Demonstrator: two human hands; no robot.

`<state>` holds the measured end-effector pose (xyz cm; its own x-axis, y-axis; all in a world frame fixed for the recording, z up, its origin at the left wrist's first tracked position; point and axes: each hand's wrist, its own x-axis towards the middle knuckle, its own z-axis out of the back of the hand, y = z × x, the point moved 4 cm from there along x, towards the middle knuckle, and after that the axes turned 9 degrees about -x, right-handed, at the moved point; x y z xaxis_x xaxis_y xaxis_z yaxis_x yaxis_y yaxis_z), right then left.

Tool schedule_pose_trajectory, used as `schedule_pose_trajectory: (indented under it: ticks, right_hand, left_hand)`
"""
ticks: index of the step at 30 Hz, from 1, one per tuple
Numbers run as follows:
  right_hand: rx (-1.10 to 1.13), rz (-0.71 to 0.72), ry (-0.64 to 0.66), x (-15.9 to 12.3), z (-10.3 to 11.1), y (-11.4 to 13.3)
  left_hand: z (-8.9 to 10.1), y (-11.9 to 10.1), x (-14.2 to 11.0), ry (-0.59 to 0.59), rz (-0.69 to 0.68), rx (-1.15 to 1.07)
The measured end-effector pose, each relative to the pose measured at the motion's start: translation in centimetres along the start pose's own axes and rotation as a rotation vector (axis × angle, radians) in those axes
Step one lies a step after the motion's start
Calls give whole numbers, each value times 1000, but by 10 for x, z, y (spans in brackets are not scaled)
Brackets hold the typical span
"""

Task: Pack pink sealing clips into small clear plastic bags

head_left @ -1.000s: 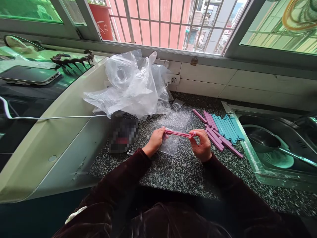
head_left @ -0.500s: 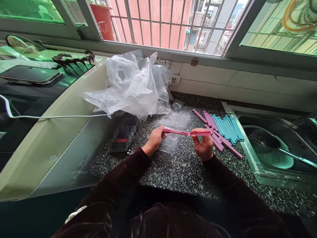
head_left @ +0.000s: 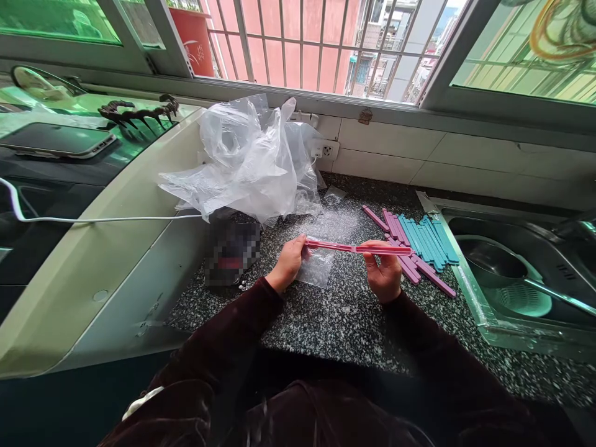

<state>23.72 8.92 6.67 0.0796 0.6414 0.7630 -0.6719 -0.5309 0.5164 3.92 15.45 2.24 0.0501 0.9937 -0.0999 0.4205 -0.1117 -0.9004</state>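
A long pink bag-sealing clip (head_left: 331, 246), unfolded nearly straight at its hinge, spans the space between my two hands above the counter. My left hand (head_left: 287, 264) pinches its left end. With thumb and fingers, my right hand (head_left: 385, 276) grips the right half, whose far end sticks out past the fingers. Below the clip, a small clear plastic bag (head_left: 319, 274) lies flat on the counter. Just beyond my right hand are several pink-purple clips (head_left: 436, 280) and a row of teal clips (head_left: 427, 242), all folded shut.
A speckled granite counter (head_left: 326, 323) lies under my hands. Crumpled clear plastic (head_left: 251, 164) is heaped at the back left, near a wall socket (head_left: 328, 150). A blurred dark item (head_left: 233, 253) sits left. A steel sink (head_left: 484, 316) holding a pan (head_left: 488, 261) is at right.
The pink clip's right end reaches farther right past my right fingers, and its hinge sits slightly farther left. My left hand has shifted slightly left; the loose clips have not moved.
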Motion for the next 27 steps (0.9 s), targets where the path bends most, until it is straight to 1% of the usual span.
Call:
schedule_pose_trajectory:
  ticks: [4, 8, 12, 15, 19, 23, 27]
  right_hand:
    - [37, -46, 15, -3, -2, -3]
    - [92, -115, 28, -7, -4, -9]
    - [203, -221, 20, -10, -8, -12]
    - [293, -268, 9, -9, -10, -10]
    - [313, -282, 1, -9, -11, -8]
    - [278, -277, 36, -13, -13, -12]
    - [239, -250, 59, -16, -13, -14]
  left_hand:
    - [2, 1, 2, -10, 5, -31]
    - [2, 3, 3, -30, -4, -117]
    - [3, 4, 4, -58, 2, -172]
    - [3, 4, 4, -75, 22, -203]
    - [4, 3, 4, -96, 22, -224]
    - [4, -1, 5, -130, -1, -234]
    - [5, -3, 6, -127, 23, -214]
